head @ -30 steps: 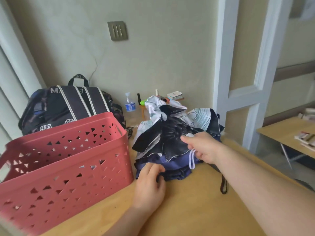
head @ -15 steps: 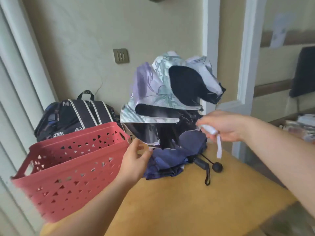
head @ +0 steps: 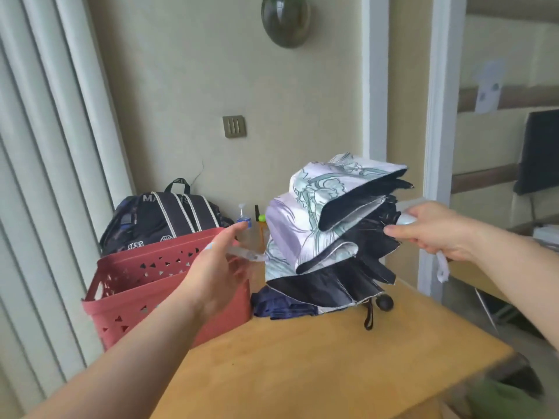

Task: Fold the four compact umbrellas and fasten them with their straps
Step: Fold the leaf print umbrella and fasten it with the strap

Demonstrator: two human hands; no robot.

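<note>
Beige walls and pale vertical blinds at the left of the frame are seen behind a light wooden table (head: 317, 358), on which a red perforated plastic basket (head: 145, 285) is set at centre left, with a dark striped backpack (head: 169, 219) behind it. Left of centre, the left hand (head: 217, 273) is spread, fingers straight, reaching towards what looks like the pale tip of the lilac floral compact umbrella with black lining (head: 329, 231); contact cannot be confirmed. This umbrella is held in the air at centre frame, above the table, its canopy loose and unfolded. At centre right, the right hand (head: 435, 231) is wrapped round its white handle, from which a white wrist strap (head: 442, 267) hangs. Beneath it, a navy blue umbrella (head: 284, 303) lies crumpled on the table, and a black knob handle (head: 384, 303) with a loop is seen beside it. The canopy is judged light, limp and slippery, the ribs thin and bendable; handle and tip are the firm holds. Two umbrellas are counted with certainty; further ones cannot be told apart.
</note>
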